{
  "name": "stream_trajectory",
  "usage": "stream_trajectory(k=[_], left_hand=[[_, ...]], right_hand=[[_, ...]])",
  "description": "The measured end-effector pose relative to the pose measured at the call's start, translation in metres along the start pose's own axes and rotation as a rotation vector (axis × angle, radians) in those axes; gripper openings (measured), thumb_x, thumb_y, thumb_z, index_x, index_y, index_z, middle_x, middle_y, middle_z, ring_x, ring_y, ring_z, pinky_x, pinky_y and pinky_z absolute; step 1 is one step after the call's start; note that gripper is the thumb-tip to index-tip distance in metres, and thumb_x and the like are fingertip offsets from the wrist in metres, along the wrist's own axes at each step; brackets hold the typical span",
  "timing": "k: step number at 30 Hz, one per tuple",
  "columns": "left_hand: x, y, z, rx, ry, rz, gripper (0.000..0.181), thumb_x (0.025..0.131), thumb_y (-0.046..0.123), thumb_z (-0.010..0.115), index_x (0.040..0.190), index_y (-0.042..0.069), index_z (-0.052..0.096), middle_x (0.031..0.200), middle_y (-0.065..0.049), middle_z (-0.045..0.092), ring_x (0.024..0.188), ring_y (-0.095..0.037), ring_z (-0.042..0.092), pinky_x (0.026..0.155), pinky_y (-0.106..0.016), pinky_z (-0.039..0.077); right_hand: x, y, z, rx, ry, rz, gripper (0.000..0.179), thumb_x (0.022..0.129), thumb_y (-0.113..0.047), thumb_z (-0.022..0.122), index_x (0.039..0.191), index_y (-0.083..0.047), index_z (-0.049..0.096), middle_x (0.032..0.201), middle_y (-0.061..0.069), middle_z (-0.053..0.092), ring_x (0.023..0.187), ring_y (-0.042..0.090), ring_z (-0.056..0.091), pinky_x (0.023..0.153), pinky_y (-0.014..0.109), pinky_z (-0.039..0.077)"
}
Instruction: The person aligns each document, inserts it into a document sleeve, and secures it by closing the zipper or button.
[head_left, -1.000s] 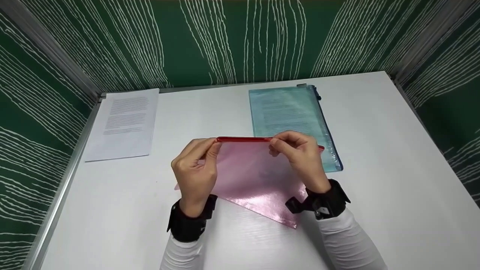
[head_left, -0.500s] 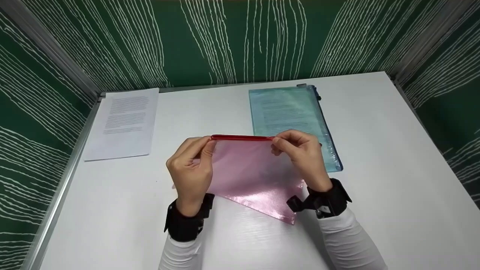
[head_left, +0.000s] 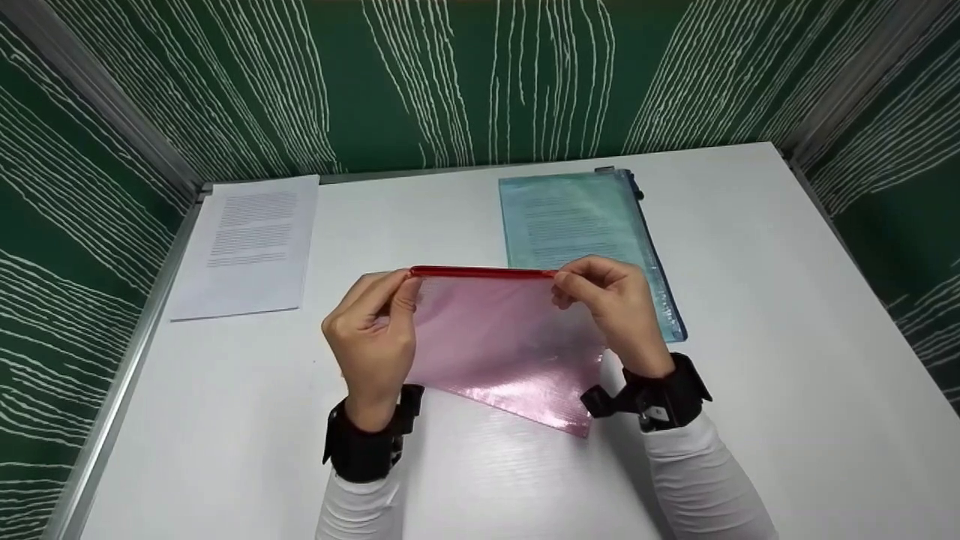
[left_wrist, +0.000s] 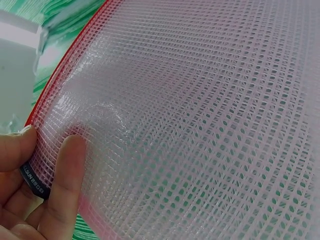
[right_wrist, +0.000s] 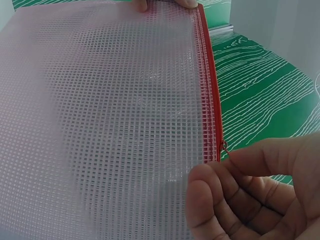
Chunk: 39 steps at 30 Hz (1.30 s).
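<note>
A pink translucent mesh zipper pouch (head_left: 495, 330) is held up over the table, its red zipper edge (head_left: 480, 271) at the top. My left hand (head_left: 375, 330) pinches the left end of that edge; in the left wrist view, a dark label (left_wrist: 34, 181) shows at the corner by the fingers. My right hand (head_left: 611, 307) pinches the small red zipper pull (right_wrist: 225, 146), seen best in the right wrist view. The zipper's far right end is hidden behind my right hand in the head view.
A teal zipper pouch (head_left: 570, 217) with a printed sheet inside lies behind my right hand. Printed white papers (head_left: 247, 247) lie at the table's back left. Green walls with white lines (head_left: 480, 82) stand around the white table (head_left: 787, 375).
Both hands have moved apart, the left one leftward and the right one slightly rightward. More red zipper shows between them. The pouch's lower corner has risen a little.
</note>
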<state>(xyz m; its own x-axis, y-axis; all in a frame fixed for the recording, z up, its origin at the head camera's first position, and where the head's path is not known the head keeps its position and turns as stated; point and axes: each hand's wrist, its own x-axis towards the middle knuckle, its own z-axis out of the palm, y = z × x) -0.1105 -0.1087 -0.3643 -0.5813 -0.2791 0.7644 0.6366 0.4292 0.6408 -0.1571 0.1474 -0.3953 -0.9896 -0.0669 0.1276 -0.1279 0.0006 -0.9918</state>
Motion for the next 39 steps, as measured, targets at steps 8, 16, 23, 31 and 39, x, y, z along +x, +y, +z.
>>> stream_trajectory(k=[8, 16, 23, 31, 39], left_hand=[[0.001, -0.001, 0.0, 0.002, -0.002, 0.004, 0.007, 0.09, 0.002, 0.079, 0.091, -0.006, 0.08, 0.077, -0.01, 0.072, 0.063, -0.018, 0.068, 0.062, -0.017, 0.054], [0.004, -0.001, -0.005, -0.009, 0.045, -0.003, 0.004, 0.089, -0.003, 0.078, 0.09, -0.006, 0.079, 0.074, -0.01, 0.071, 0.062, -0.016, 0.066, 0.061, -0.017, 0.053], [0.003, -0.001, -0.005, -0.004, 0.033, -0.013, 0.006, 0.089, -0.001, 0.078, 0.091, -0.007, 0.079, 0.075, -0.011, 0.071, 0.062, -0.017, 0.066, 0.061, -0.017, 0.054], [0.004, -0.002, -0.008, 0.004, 0.049, -0.007, 0.005, 0.089, -0.002, 0.078, 0.09, -0.007, 0.079, 0.074, -0.01, 0.071, 0.062, -0.015, 0.067, 0.061, -0.017, 0.053], [0.005, -0.003, -0.011, 0.003, 0.062, -0.012, 0.008, 0.09, -0.001, 0.078, 0.09, -0.008, 0.079, 0.074, -0.011, 0.071, 0.062, -0.014, 0.067, 0.06, -0.017, 0.052]], right_hand=[[0.001, 0.001, -0.002, -0.003, -0.007, 0.004, 0.01, 0.096, 0.002, 0.067, 0.093, 0.01, 0.072, 0.078, 0.009, 0.072, 0.071, 0.02, 0.068, 0.072, 0.031, 0.058], [0.003, 0.001, -0.007, -0.041, 0.011, 0.041, 0.01, 0.095, 0.002, 0.068, 0.093, 0.008, 0.074, 0.075, 0.008, 0.071, 0.067, 0.019, 0.067, 0.07, 0.031, 0.057], [0.002, -0.001, -0.008, -0.032, 0.002, 0.042, 0.011, 0.095, 0.001, 0.069, 0.094, 0.01, 0.074, 0.076, 0.008, 0.071, 0.068, 0.02, 0.067, 0.07, 0.031, 0.057], [0.003, -0.001, -0.013, -0.043, -0.012, 0.067, 0.01, 0.095, 0.0, 0.07, 0.092, 0.009, 0.073, 0.075, 0.006, 0.071, 0.069, 0.019, 0.067, 0.07, 0.031, 0.057], [0.004, 0.0, -0.016, -0.04, -0.024, 0.056, 0.009, 0.094, 0.001, 0.07, 0.091, 0.01, 0.073, 0.073, 0.006, 0.07, 0.068, 0.019, 0.067, 0.069, 0.031, 0.057]])
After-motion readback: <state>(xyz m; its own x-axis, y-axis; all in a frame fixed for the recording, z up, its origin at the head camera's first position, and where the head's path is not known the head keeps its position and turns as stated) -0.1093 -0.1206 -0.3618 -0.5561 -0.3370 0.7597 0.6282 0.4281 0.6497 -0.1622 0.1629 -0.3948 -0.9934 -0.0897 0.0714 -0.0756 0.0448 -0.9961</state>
